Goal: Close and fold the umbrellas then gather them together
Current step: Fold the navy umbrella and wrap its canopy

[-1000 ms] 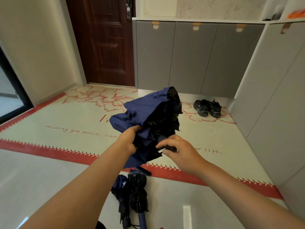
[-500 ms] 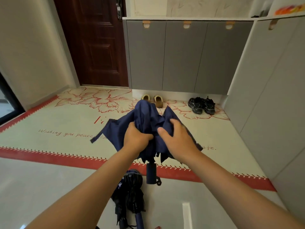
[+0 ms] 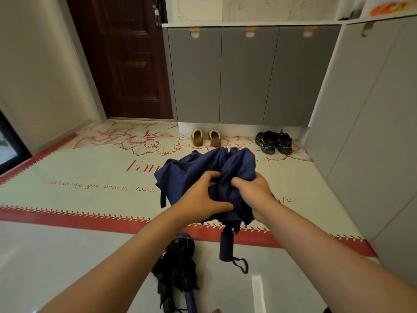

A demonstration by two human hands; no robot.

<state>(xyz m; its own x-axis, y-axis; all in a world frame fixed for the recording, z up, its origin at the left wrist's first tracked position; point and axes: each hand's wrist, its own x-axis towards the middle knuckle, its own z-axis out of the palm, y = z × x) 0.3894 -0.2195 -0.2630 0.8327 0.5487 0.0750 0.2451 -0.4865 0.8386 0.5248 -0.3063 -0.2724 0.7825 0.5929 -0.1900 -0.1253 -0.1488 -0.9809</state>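
The navy umbrella (image 3: 209,175) is held in the air above the near red border of the floor mat (image 3: 90,177), its canopy collapsed into a loose, crumpled bunch. The left hand (image 3: 203,195) grips the cloth from the left, fingers curled into the folds and thumb laid across the lower fabric. The right hand (image 3: 255,195) clutches the right side; its fingertips sink into the creases and are hidden, so how they lie inside cannot be told. The umbrella's handle (image 3: 226,246) hangs straight down below the bunch, past the mat's near edge, with a dark wrist strap (image 3: 240,264) looping from its end; the shaft and ribs are covered by cloth. On the bare floor just off the mat's near border lies a dark folded umbrella bundle (image 3: 180,267); whether it is one umbrella or two is hard to make out, and its blue handle is cut off by the bottom edge. At the mat's far edge stand tan slippers (image 3: 205,137) and black shoes (image 3: 273,141).
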